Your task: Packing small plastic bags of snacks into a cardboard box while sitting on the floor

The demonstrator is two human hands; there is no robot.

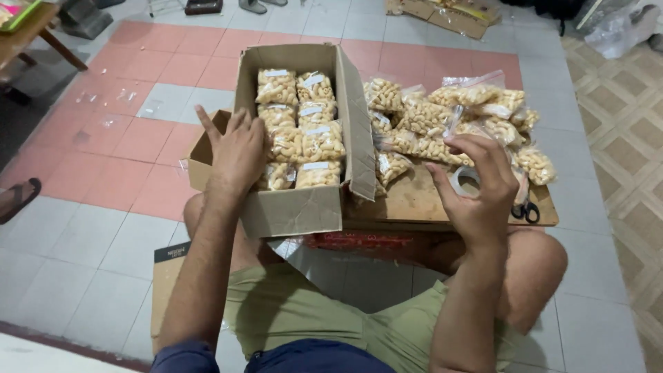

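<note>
- Mostly open floor [103, 228] on the left: pink and grey tiles run bare from the cardboard box [293, 207] out to the frame edge, apart from a sandalled foot [17, 197] at far left.
- Box sits at the left end of a low wooden worktop [414, 200], over the person's left knee; its right flap [353, 131] stands up and hangs outward, touching the loose pile beside it.
- Left flap [200, 155] folds out over the floor, under the left wrist.
- Inside the box: clear snack bags [304, 128] with white labels, packed in two columns, filling it nearly wall to wall.
- Right of the box: a heap of the same bags [449, 117] covers the back of the worktop and spills to its right edge; the front strip of board is bare.
- Black-handled scissors [526, 211] lie at the front right corner, just beside the right hand.
- Left hand [235, 152]: fingers spread, palm down, resting on the box's left wall and reaching over the bags at that side; grips nothing that I can tell.
- Right hand [476, 186]: raised above the worktop, fingers curled half open, thumb and fingertips pinching a roll of clear tape [464, 178].
- Far side: more cartons [449, 14] at top, a wooden furniture leg [62, 48] at top left, well apart from the work.
</note>
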